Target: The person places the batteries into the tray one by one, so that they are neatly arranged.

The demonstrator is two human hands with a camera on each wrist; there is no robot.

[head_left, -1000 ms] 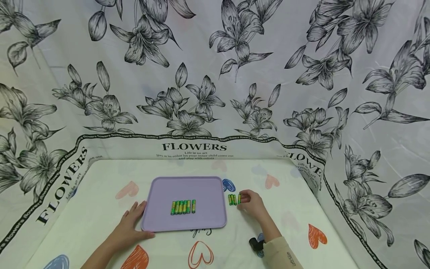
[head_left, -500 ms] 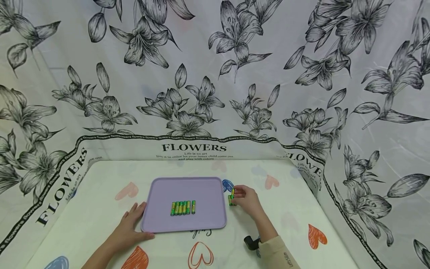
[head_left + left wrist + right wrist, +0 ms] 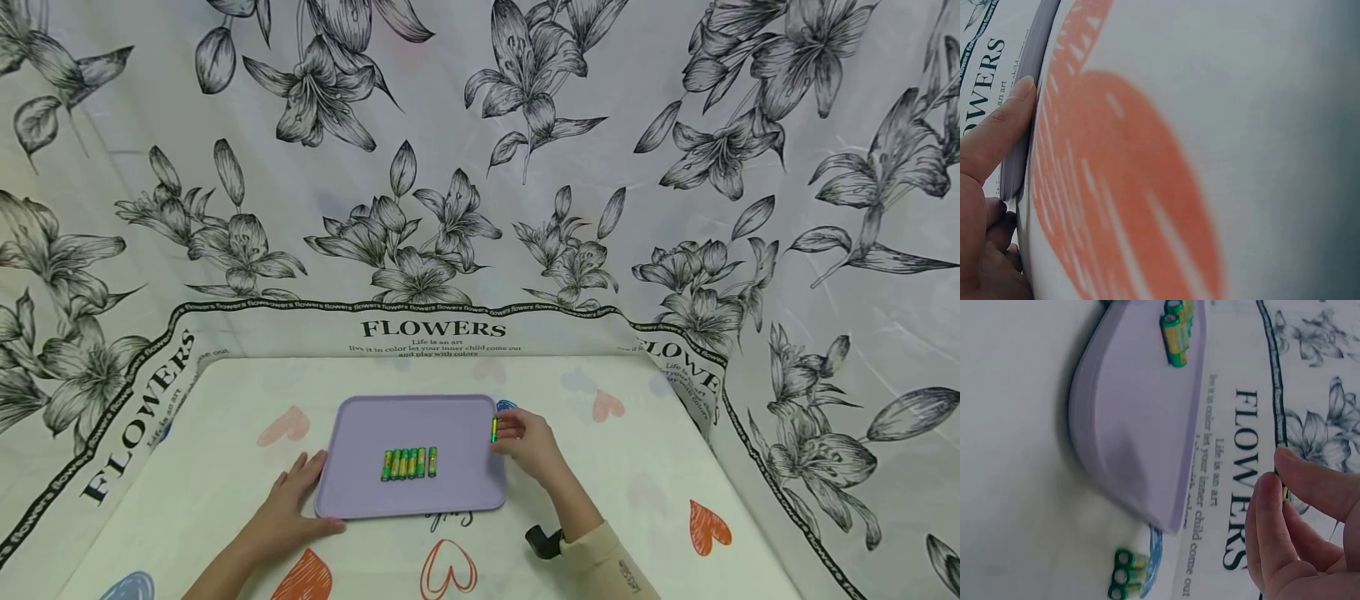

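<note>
My right hand [image 3: 528, 446] pinches a green and yellow battery [image 3: 494, 429] between thumb and fingers, over the right edge of a lilac tray [image 3: 420, 414]. In the right wrist view only a sliver of that battery shows between the fingertips. Inside the tray, several matching batteries [image 3: 402, 464] stand side by side in a row, one slightly apart at the right end. With fingers along the left edge and thumb at the front corner, my left hand [image 3: 288, 504] rests against the tray. The left wrist view shows a finger lying along the tray's side [image 3: 1019, 156].
Three more batteries [image 3: 1125, 575] sit close together on the table right of the tray, hidden behind my right hand in the head view. A white cloth with printed hearts [image 3: 708, 527] covers the table. Flower-printed curtains [image 3: 442, 250] enclose it. A black device [image 3: 543, 542] sits at my right wrist.
My right hand has lifted one battery from the group beside the tray and carried it left to the tray's right edge. The left hand and the tray have stayed put.
</note>
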